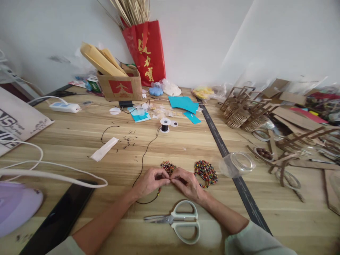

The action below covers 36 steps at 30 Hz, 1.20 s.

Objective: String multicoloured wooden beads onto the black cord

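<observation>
My left hand (149, 181) and my right hand (187, 183) meet fingertip to fingertip over the wooden table (186, 145), both pinched closed. A thin black cord (143, 156) runs from a small spool (165, 125) down to my left hand and loops below it, with a few beads strung on it. Which hand pinches a bead I cannot make out. Two small heaps of coloured beads lie just beyond my fingers, one (168, 166) touching them and one (206, 172) to the right.
Pale-handled scissors (180, 221) lie near my wrists. A clear jar (236, 164) lies on its side to the right. Wooden cut-out parts (247, 109) crowd the right side. A cardboard box (122, 85), red bag (146, 51), power strip (65, 107) and white cables (53, 166) stand further off.
</observation>
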Motion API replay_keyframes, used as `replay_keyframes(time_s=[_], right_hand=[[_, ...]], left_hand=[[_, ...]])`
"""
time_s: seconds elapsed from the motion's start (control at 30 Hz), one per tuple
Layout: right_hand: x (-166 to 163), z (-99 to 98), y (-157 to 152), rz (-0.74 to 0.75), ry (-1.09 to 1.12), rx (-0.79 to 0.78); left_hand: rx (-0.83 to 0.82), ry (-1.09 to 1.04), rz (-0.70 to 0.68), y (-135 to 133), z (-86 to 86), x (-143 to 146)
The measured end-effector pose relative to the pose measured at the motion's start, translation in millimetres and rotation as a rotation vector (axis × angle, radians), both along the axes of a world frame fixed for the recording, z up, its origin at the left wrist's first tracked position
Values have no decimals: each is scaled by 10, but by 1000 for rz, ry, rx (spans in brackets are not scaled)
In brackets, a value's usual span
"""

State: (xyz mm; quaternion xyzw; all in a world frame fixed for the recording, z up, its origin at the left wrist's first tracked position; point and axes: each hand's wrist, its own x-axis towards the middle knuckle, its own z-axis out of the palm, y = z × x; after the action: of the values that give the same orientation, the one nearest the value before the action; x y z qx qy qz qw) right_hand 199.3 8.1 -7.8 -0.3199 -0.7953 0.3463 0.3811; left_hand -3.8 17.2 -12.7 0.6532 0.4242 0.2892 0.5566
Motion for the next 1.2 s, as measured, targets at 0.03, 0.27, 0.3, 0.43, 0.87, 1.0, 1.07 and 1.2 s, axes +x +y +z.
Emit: replay_keyframes(time_s=[0.03,0.27,0.3,0.43,0.87,1.0,1.07,1.2], right_hand=[[-1,2,-1,3,-4,1],[-12,-3,-37,-130,-105,114],[-15,-11,-44,-141,-137,144],[-28,-54,-64,-176,-298,237],[-18,-114,-60,-205,-437,252],[-2,-85,-42,-150,-311,222],[0,-77,-30,-117,-230,207],[-8,-76,-13,-72,-121,205]], left_hand=[[5,5,2,2,-2,2],[43,16,40,19,25,12],[49,19,51,20,29,13],[57,22,75,18,47,22],[101,42,72,15,27,16],[98,42,54,10,-9,11],[92,39,49,10,-9,11],[83,48,52,10,22,15]])
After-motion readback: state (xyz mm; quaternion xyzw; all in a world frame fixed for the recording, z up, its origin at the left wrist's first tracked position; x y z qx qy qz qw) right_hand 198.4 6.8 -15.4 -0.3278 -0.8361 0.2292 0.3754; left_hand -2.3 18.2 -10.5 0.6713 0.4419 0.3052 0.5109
